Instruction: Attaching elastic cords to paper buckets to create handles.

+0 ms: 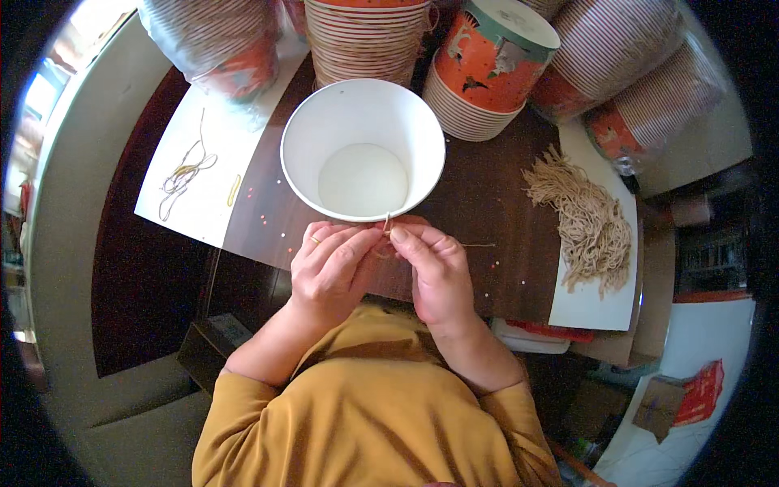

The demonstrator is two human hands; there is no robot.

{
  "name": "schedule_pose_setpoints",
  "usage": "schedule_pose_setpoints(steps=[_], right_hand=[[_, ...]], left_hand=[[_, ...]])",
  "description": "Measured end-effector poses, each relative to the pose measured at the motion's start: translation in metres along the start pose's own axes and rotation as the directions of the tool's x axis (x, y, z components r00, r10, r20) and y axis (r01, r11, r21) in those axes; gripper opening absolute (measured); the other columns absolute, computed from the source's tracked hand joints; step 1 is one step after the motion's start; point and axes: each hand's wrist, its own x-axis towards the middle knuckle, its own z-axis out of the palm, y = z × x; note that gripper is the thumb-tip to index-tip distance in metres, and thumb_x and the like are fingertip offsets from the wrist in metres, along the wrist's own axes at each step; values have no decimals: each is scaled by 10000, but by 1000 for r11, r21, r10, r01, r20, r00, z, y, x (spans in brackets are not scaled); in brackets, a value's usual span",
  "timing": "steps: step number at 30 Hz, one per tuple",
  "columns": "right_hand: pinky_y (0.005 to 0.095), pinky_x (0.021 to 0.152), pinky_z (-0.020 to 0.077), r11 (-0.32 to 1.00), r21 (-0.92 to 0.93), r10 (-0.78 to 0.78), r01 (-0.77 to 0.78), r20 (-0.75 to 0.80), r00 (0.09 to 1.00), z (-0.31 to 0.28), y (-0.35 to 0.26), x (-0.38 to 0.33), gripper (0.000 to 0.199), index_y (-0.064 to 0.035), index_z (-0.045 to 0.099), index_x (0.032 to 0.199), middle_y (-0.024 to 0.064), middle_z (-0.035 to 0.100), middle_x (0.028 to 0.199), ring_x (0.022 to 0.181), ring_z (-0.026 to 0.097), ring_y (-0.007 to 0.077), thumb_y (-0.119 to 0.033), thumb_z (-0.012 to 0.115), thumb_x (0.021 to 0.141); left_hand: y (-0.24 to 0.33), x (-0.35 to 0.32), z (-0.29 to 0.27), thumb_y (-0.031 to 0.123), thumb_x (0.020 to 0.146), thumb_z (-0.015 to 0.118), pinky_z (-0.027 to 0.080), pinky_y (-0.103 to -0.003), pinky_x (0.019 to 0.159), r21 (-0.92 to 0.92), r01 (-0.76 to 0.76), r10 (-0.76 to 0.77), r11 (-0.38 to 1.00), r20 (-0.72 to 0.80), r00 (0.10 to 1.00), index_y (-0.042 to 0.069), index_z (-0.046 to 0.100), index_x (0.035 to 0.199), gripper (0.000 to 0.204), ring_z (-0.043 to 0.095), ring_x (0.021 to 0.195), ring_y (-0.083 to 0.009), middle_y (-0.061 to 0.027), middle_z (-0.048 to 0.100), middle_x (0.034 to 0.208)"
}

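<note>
A white-lined round paper bucket (363,170) sits on the brown table with its open mouth toward me. At its near rim my left hand (334,258) and my right hand (436,266) meet, fingers pinched together. Between the fingertips a short loop of thin beige cord (388,221) stands up at the bucket's edge. A loose cord end (480,245) trails out past my right hand. Both hands are closed on the cord. Where exactly the cord passes through or around the rim is hidden by the fingers.
Stacked buckets (369,40) stand behind, next to an upside-down orange-and-green bucket stack (491,61). Plastic-wrapped stacks (215,49) fill the back corners. A heap of beige cords (588,227) lies on white board at right. Tangled string (185,172) lies at left; small paper dots are scattered.
</note>
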Motion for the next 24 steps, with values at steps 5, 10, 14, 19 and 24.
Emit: schedule_pose_setpoints(steps=[5,10,14,19,24], right_hand=[[246,812,448,998,33,62,-60,-46,997,6,-6,-1,204,-15,686,983,11,667,899,849,571,86,-183,601,905],[225,724,421,970,181,170,-160,-42,985,-5,6,5,215,-44,694,952,-7,654,850,755,533,78,-236,618,890],[242,682,420,967,207,162,-150,-43,986,-10,5,8,175,-25,635,968,34,641,878,719,526,104,-176,562,919],[248,669,415,981,138,141,-136,-27,990,-11,-1,12,210,-17,611,984,33,608,852,715,506,111,-212,542,946],[242,637,413,971,140,195,-194,11,981,-14,-3,14,218,-13,598,998,24,579,831,703,507,113,-217,537,952]], left_hand=[[2,4,-2,-15,680,714,487,-357,670,76,-63,61,995,21,998,18,635,924,259,637,727,-236,-89,660,846],[-1,4,-3,11,668,733,493,-341,657,56,-106,106,993,9,994,15,637,888,239,635,713,-218,-80,654,809],[-5,2,-6,4,664,730,504,-340,658,51,-85,87,995,-42,995,17,635,869,226,636,698,-219,-75,653,775],[-1,2,-10,-2,690,722,507,-343,669,6,30,-30,1000,-6,1000,27,631,831,170,637,692,-234,-79,648,747],[5,7,-20,20,727,720,506,-320,671,-154,346,-323,925,155,934,38,638,821,126,638,685,-226,-73,655,736]])
